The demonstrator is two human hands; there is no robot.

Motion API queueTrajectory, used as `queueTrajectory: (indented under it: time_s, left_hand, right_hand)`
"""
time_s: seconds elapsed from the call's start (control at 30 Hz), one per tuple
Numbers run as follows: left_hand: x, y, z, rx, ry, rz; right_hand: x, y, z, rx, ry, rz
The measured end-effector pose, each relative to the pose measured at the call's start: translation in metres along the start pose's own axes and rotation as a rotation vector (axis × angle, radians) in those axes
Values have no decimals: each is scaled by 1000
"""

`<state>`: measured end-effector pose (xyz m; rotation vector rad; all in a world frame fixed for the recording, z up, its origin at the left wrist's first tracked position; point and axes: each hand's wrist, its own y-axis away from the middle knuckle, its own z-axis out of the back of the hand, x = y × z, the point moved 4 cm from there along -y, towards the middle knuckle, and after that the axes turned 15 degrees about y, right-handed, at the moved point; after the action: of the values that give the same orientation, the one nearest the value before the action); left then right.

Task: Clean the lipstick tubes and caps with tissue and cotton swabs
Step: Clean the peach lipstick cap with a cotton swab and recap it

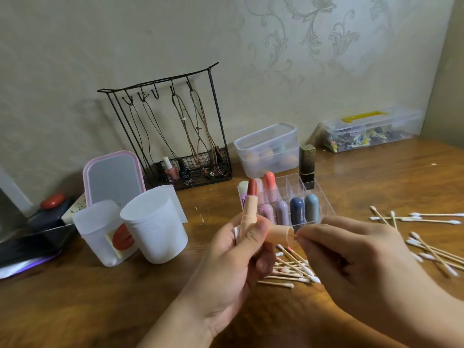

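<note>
A brown wooden worktop [364,177] is seen against a patterned wall. Two white plastic cups [155,224] are stood side by side at the left, with a pink-rimmed mirror [114,175] behind them. A black wire rack [175,136] is placed at the back. Beside it, two clear tubs [267,149] are stacked, and a clear organiser [296,197] with lipsticks is set in front. Cotton swabs [426,237] are scattered at the right, and more are heaped near the middle. A clear box with a yellow handle [371,129] is set far right.
</note>
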<state>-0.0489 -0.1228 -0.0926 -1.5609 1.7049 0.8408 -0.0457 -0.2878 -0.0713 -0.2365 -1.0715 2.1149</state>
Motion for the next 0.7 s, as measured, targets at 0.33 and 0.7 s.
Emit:
queueTrajectory:
  time_s: [0.33,0.7]
  left_hand:
    - [-1,0,-2,-19,-58,-38]
    - [7,-5,7,-98,-559,-218]
  right_hand:
    - [3,2,-4,-18,26,-30]
    - [4,2,-10,14,103,-112]
